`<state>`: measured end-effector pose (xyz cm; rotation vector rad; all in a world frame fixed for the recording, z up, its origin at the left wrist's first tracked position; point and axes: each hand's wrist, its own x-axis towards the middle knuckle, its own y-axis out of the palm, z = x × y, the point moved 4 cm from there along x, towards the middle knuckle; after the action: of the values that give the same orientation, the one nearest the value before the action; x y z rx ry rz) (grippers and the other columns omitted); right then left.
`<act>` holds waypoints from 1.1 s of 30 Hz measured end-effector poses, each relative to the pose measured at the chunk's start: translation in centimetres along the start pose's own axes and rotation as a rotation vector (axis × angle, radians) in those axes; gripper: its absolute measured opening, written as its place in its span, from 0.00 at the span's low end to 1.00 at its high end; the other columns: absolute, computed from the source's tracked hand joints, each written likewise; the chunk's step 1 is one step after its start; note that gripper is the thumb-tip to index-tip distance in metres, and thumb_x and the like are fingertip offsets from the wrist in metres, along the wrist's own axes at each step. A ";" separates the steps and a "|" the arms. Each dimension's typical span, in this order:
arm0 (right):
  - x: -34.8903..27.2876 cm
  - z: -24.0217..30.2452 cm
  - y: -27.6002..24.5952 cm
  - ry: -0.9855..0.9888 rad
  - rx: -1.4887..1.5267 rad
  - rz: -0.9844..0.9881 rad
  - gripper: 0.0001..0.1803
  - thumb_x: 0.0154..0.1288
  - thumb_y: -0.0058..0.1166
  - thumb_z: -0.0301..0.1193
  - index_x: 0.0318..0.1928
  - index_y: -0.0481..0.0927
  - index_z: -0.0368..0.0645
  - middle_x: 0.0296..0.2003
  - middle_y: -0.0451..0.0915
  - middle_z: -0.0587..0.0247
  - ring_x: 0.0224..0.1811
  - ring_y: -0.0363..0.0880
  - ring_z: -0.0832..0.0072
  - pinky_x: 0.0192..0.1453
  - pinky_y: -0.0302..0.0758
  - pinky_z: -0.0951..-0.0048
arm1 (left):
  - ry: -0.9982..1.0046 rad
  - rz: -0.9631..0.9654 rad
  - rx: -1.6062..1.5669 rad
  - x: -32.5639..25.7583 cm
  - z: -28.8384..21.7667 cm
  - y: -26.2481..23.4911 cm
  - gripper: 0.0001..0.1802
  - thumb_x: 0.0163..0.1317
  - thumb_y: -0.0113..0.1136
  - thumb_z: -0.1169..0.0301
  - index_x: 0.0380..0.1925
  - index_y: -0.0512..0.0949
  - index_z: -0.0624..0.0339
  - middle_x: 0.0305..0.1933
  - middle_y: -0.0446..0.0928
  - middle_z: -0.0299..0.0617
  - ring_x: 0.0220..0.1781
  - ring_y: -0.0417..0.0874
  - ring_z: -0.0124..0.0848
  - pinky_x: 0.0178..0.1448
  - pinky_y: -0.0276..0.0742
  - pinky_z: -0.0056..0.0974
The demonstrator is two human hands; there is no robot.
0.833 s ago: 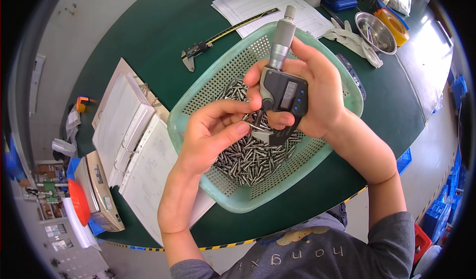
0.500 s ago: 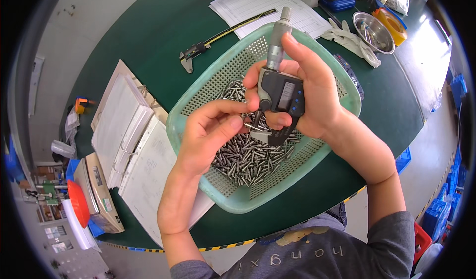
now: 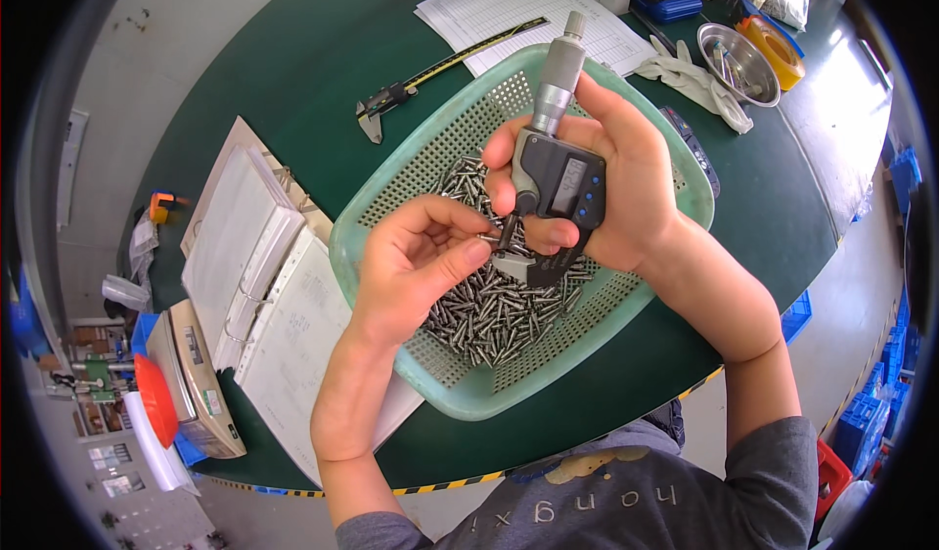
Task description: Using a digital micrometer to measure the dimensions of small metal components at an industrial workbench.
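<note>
Metal in both hands: pinches small silvery pin [image 3: 488, 238] between fingers of left hand [image 3: 403, 268], wraps right hand [image 3: 634, 180] around black-and-silver digital micrometer [image 3: 544, 167], above green perforated plastic basket [image 3: 466, 401] (tilts it further rightward now, making display [image 3: 569, 186] more legible).

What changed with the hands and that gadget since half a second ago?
The micrometer tipped slightly right, its display changed, and the right hand moved its uppermost finger right, off the thimble. It still grips the micrometer; the left hand stays beside it. The basket stayed put.
</note>
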<state>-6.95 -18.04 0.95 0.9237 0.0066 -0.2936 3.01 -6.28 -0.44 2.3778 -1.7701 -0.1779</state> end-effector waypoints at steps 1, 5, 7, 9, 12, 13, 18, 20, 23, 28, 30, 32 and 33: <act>0.0 0.0 0.0 0.003 0.006 -0.001 0.35 0.63 0.22 0.57 0.35 0.71 0.34 0.24 0.74 0.50 0.12 0.62 0.76 0.15 0.62 0.80 | 0.000 0.000 0.000 0.0 0.0 0.0 0.09 0.54 0.59 0.79 0.36 0.73 0.67 0.36 0.76 0.40 0.37 0.75 0.23 0.45 0.72 0.27; -0.1 0.2 -0.1 0.001 0.038 -0.001 0.36 0.61 0.25 0.56 0.35 0.72 0.32 0.23 0.75 0.52 0.12 0.63 0.74 0.17 0.62 0.77 | 0.001 0.003 -0.010 0.0 0.0 0.0 0.09 0.54 0.59 0.78 0.36 0.73 0.66 0.36 0.76 0.40 0.37 0.75 0.23 0.44 0.72 0.27; -0.1 0.2 -0.1 -0.003 0.038 -0.002 0.36 0.61 0.25 0.56 0.35 0.72 0.32 0.23 0.75 0.52 0.12 0.63 0.74 0.17 0.62 0.77 | -0.004 0.001 -0.014 0.0 0.0 0.0 0.10 0.54 0.59 0.78 0.36 0.73 0.66 0.36 0.76 0.40 0.37 0.75 0.23 0.44 0.71 0.27; 0.0 0.1 -0.1 -0.006 0.038 -0.001 0.36 0.60 0.26 0.56 0.34 0.72 0.31 0.23 0.75 0.52 0.12 0.64 0.74 0.17 0.62 0.77 | 0.014 0.009 0.009 -0.1 -0.1 0.0 0.09 0.54 0.59 0.77 0.35 0.73 0.66 0.36 0.76 0.39 0.37 0.74 0.22 0.43 0.71 0.26; 0.0 0.0 0.0 -0.008 0.015 0.000 0.36 0.61 0.26 0.59 0.35 0.72 0.35 0.24 0.75 0.52 0.11 0.63 0.76 0.15 0.62 0.81 | 0.021 0.012 0.020 -0.1 -0.2 0.1 0.09 0.54 0.59 0.78 0.35 0.73 0.66 0.36 0.75 0.39 0.36 0.74 0.21 0.43 0.70 0.26; 0.0 0.1 0.0 -0.008 -0.023 -0.028 0.37 0.61 0.27 0.60 0.35 0.72 0.35 0.24 0.75 0.52 0.11 0.63 0.76 0.14 0.62 0.81 | 0.021 0.013 0.019 0.0 -0.2 0.1 0.09 0.54 0.59 0.78 0.35 0.73 0.66 0.36 0.75 0.39 0.36 0.74 0.21 0.43 0.70 0.26; 0.0 0.3 0.0 -0.032 -0.149 -0.089 0.38 0.61 0.28 0.62 0.34 0.73 0.36 0.23 0.75 0.53 0.10 0.63 0.77 0.13 0.61 0.81 | 0.008 0.020 0.028 0.0 -0.1 0.2 0.09 0.54 0.58 0.78 0.36 0.72 0.66 0.36 0.75 0.40 0.37 0.73 0.21 0.43 0.70 0.26; 0.1 0.3 0.2 -0.031 -0.142 -0.079 0.38 0.60 0.28 0.63 0.33 0.73 0.36 0.23 0.75 0.53 0.10 0.63 0.77 0.13 0.61 0.81 | 0.009 0.013 0.028 -0.1 -0.2 0.2 0.09 0.54 0.58 0.78 0.36 0.72 0.67 0.36 0.75 0.40 0.37 0.73 0.21 0.43 0.69 0.26; 0.1 0.1 0.0 -0.021 -0.119 -0.024 0.38 0.61 0.27 0.62 0.33 0.73 0.36 0.23 0.75 0.53 0.11 0.64 0.77 0.13 0.61 0.81 | 0.012 0.013 0.025 -0.1 -0.1 0.0 0.09 0.54 0.58 0.78 0.36 0.72 0.67 0.36 0.75 0.40 0.37 0.73 0.21 0.43 0.69 0.26; -0.1 0.0 0.0 -0.015 -0.058 -0.042 0.38 0.61 0.25 0.62 0.35 0.72 0.36 0.24 0.75 0.53 0.11 0.62 0.77 0.14 0.61 0.81 | 0.019 0.014 0.018 -0.1 -0.2 0.1 0.09 0.54 0.58 0.78 0.36 0.72 0.67 0.36 0.75 0.40 0.36 0.73 0.21 0.43 0.69 0.26; -0.1 0.0 -0.1 -0.010 -0.026 -0.052 0.37 0.62 0.25 0.61 0.36 0.71 0.36 0.24 0.74 0.53 0.11 0.62 0.77 0.14 0.61 0.81 | 0.019 0.022 0.021 0.0 -0.1 0.1 0.09 0.54 0.58 0.78 0.35 0.72 0.67 0.36 0.75 0.39 0.36 0.73 0.21 0.42 0.69 0.26; -0.1 -0.1 0.1 0.016 -0.024 -0.062 0.37 0.62 0.25 0.60 0.37 0.71 0.36 0.24 0.74 0.53 0.11 0.61 0.77 0.15 0.61 0.81 | 0.017 0.026 0.024 0.0 -0.2 0.2 0.09 0.54 0.58 0.78 0.35 0.72 0.67 0.36 0.74 0.39 0.36 0.73 0.21 0.42 0.69 0.26; 0.0 -0.1 0.0 0.016 -0.023 -0.061 0.37 0.62 0.25 0.60 0.37 0.71 0.36 0.24 0.74 0.53 0.11 0.61 0.77 0.15 0.61 0.81 | 0.015 0.031 0.026 -0.1 -0.2 0.3 0.09 0.53 0.59 0.78 0.35 0.73 0.67 0.35 0.74 0.38 0.36 0.73 0.21 0.42 0.69 0.26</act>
<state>-6.97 -17.95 0.92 0.9039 0.0532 -0.3418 2.80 -6.28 -0.17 2.3613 -1.8129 -0.1341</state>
